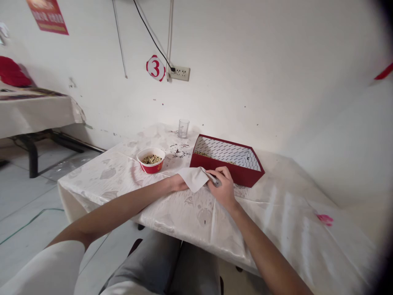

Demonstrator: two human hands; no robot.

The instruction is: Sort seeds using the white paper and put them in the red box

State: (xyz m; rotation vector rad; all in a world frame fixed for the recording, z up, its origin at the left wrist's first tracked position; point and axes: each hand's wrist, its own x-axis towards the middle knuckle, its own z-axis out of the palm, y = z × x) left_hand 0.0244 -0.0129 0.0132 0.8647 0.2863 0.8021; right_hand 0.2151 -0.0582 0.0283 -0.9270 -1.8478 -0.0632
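Observation:
A thin white sheet (194, 178), like paper or cloth, spans the gap between my two hands over the table. My left hand (179, 182) reaches in from the left with its fingers hidden beneath the sheet. At the sheet's right edge, my right hand (223, 187) is closed, thumb and fingers pinching. A small whitish-grey piece (215, 180) shows among its fingers; I cannot make out what it is. Just behind my right hand stands an open dark red box (242, 177) with a patterned white lining and some seeds or grains inside.
Left of the box is a red-and-white bowl (151, 168) of mixed grains. A clear glass (183, 128) stands near the wall, with dark crumbs (179, 152) scattered before it. The patterned tablecloth (196, 217) covers the table. A power strip (180, 73) hangs on the wall.

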